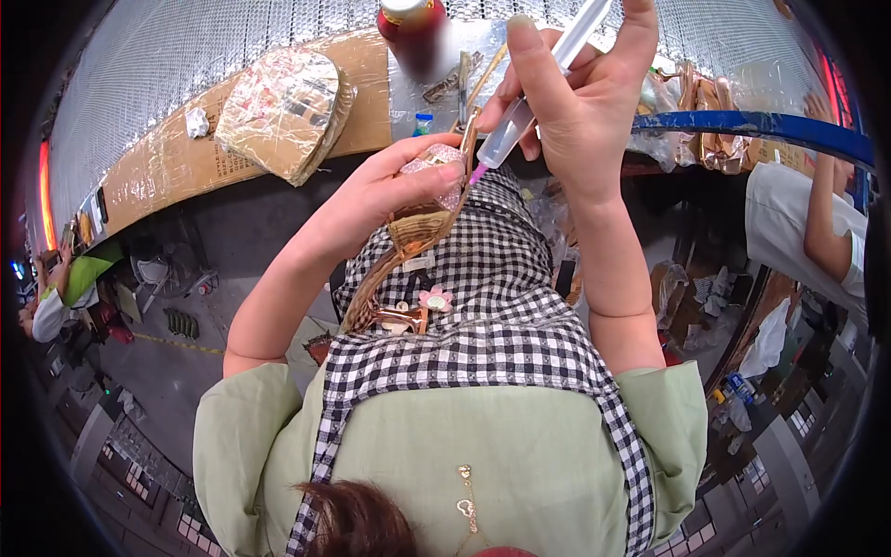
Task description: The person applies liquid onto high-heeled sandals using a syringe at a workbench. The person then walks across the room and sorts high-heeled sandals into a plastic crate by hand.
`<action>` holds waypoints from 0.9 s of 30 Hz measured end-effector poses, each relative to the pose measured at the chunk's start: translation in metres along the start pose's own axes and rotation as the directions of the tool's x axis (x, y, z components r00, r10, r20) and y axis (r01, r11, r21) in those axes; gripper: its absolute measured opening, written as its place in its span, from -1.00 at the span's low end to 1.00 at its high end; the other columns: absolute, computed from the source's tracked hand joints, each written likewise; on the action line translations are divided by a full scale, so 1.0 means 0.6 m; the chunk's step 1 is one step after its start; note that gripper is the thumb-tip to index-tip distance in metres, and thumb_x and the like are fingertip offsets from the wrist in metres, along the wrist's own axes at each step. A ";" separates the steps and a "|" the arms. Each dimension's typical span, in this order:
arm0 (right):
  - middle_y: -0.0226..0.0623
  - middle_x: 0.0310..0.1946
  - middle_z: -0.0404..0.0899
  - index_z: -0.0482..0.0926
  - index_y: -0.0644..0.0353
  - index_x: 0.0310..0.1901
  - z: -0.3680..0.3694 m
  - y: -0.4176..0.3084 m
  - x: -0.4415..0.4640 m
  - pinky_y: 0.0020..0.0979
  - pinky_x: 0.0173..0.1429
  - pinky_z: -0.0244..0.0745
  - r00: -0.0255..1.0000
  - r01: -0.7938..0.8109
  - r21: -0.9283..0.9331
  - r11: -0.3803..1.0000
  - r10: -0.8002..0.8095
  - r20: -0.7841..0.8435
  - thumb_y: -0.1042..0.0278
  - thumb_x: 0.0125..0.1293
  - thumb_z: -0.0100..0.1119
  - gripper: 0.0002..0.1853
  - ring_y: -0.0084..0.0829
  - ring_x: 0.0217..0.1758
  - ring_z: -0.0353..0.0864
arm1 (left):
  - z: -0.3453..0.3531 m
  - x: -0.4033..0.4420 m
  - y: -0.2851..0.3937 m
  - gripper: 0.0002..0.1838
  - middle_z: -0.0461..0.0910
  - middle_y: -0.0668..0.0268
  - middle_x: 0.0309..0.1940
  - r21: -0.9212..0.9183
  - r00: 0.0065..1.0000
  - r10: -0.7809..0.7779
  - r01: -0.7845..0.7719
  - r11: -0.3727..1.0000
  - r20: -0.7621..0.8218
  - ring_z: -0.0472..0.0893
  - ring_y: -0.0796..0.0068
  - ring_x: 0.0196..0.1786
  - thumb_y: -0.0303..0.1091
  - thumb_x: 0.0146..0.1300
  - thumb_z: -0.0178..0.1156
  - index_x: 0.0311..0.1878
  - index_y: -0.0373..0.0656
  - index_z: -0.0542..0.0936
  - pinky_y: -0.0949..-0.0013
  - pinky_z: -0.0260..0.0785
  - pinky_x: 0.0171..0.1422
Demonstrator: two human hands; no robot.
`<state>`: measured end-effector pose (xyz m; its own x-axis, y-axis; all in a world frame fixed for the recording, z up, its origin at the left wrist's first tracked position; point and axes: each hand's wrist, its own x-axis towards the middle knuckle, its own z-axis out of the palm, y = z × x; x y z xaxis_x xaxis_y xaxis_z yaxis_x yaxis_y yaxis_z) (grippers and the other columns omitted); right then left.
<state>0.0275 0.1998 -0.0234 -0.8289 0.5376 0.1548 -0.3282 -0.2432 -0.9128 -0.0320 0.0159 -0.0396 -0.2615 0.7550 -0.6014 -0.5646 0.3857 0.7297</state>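
Observation:
My left hand (394, 190) is closed around what looks like a sandal (422, 237), with a sparkly pale part, a layered brown sole and a curved end hanging over my checked apron (464, 357). Between the fingers of my right hand (585, 111) is a clear plastic syringe (509, 135), tilted down to the left. Its pink tip lies at the sandal's edge, close to my left fingers; I cannot tell whether it touches. A pink flower-shaped ornament (434, 299) shows on the apron beside the sandal's lower end.
Ahead, the bench holds a red jar (413, 32) with a pale lid and a plastic-wrapped cardboard stack (283, 111). A blue bar (752, 123) crosses on the right, near several copper-coloured pieces (710, 121). Other people work at the far left and at the right, one in a white shirt (789, 218).

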 end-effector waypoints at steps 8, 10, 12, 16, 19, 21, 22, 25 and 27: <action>-0.38 -0.67 0.43 -0.20 0.02 0.42 0.001 -0.006 0.000 -0.47 -0.57 0.56 1.000 0.017 0.055 0.998 -0.017 -0.002 0.68 0.34 0.05 -0.21 -0.50 -0.73 0.51 | 0.000 0.001 0.000 -0.36 0.50 0.26 0.08 0.022 1.000 0.005 -0.005 1.000 0.016 0.50 0.60 0.09 -0.17 0.36 0.16 0.39 -0.34 0.27 0.49 0.36 0.16; -0.38 -0.67 0.43 -0.20 0.03 0.42 0.001 -0.002 0.000 -0.47 -0.57 0.56 1.000 0.007 0.020 1.000 -0.007 -0.020 0.68 0.34 0.05 -0.21 -0.50 -0.73 0.51 | 0.001 0.000 0.001 -0.35 0.50 0.26 0.09 0.009 1.000 -0.007 0.007 1.000 0.022 0.50 0.60 0.09 -0.17 0.36 0.16 0.39 -0.34 0.27 0.49 0.35 0.17; -0.38 -0.67 0.43 -0.20 0.03 0.42 0.002 -0.002 0.000 -0.47 -0.57 0.56 1.000 0.007 0.017 1.000 -0.007 -0.025 0.69 0.34 0.05 -0.21 -0.51 -0.73 0.50 | -0.001 0.000 0.000 -0.35 0.50 0.26 0.09 0.015 1.000 -0.007 0.007 1.000 0.021 0.50 0.60 0.09 -0.16 0.36 0.17 0.39 -0.34 0.27 0.48 0.35 0.17; -0.38 -0.67 0.43 -0.19 0.02 0.42 -0.003 0.005 0.002 -0.49 -0.58 0.55 0.999 0.041 -0.003 0.999 -0.041 -0.030 0.69 0.34 0.04 -0.22 -0.53 -0.73 0.49 | 0.000 0.000 0.000 -0.34 0.50 0.25 0.09 0.023 1.000 -0.016 0.015 1.000 0.014 0.49 0.59 0.10 -0.16 0.35 0.18 0.40 -0.35 0.26 0.48 0.35 0.17; -0.38 -0.68 0.42 -0.19 0.03 0.42 0.000 0.007 0.002 -0.50 -0.58 0.54 0.998 0.064 0.043 0.997 -0.063 -0.031 0.69 0.34 0.04 -0.22 -0.54 -0.73 0.48 | -0.001 0.000 -0.001 -0.33 0.50 0.25 0.10 0.014 1.000 -0.016 0.016 1.000 0.011 0.49 0.59 0.11 -0.17 0.35 0.18 0.40 -0.34 0.26 0.48 0.35 0.17; -0.38 -0.68 0.42 -0.19 0.03 0.42 0.002 0.003 0.001 -0.50 -0.58 0.53 0.997 0.066 0.050 0.997 -0.064 -0.033 0.69 0.34 0.04 -0.22 -0.54 -0.73 0.48 | -0.001 0.000 -0.001 -0.33 0.49 0.25 0.10 0.005 1.000 -0.018 0.017 1.000 0.011 0.49 0.58 0.10 -0.17 0.35 0.18 0.40 -0.34 0.27 0.48 0.35 0.17; -0.39 -0.69 0.42 -0.19 0.03 0.42 0.002 0.001 0.001 -0.51 -0.59 0.53 0.997 0.067 0.057 0.996 -0.065 -0.035 0.69 0.34 0.04 -0.22 -0.54 -0.73 0.48 | 0.000 0.001 -0.001 -0.34 0.49 0.24 0.11 -0.003 1.000 -0.019 0.019 1.000 0.012 0.50 0.58 0.10 -0.17 0.35 0.18 0.40 -0.34 0.27 0.48 0.35 0.17; -0.40 -0.69 0.42 -0.19 0.04 0.42 0.000 0.001 0.002 -0.51 -0.59 0.53 0.997 0.043 -0.008 0.999 -0.043 -0.070 0.68 0.34 0.05 -0.22 -0.54 -0.73 0.49 | -0.001 0.002 -0.001 -0.34 0.50 0.24 0.10 -0.001 1.000 -0.023 0.023 1.000 0.013 0.50 0.58 0.10 -0.17 0.35 0.19 0.39 -0.34 0.27 0.48 0.35 0.17; -0.40 -0.69 0.42 -0.19 0.04 0.42 -0.002 0.005 0.001 -0.51 -0.59 0.53 0.997 0.050 -0.011 0.999 -0.051 -0.052 0.68 0.34 0.05 -0.22 -0.54 -0.73 0.49 | 0.001 0.001 0.002 -0.34 0.50 0.24 0.10 -0.001 1.000 -0.018 0.018 1.000 0.013 0.50 0.58 0.09 -0.17 0.35 0.19 0.39 -0.34 0.27 0.48 0.35 0.17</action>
<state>0.0268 0.2003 -0.0267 -0.7867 0.5901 0.1811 -0.3642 -0.2069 -0.9080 -0.0324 0.0169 -0.0391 -0.2409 0.7551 -0.6097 -0.5699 0.3984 0.7187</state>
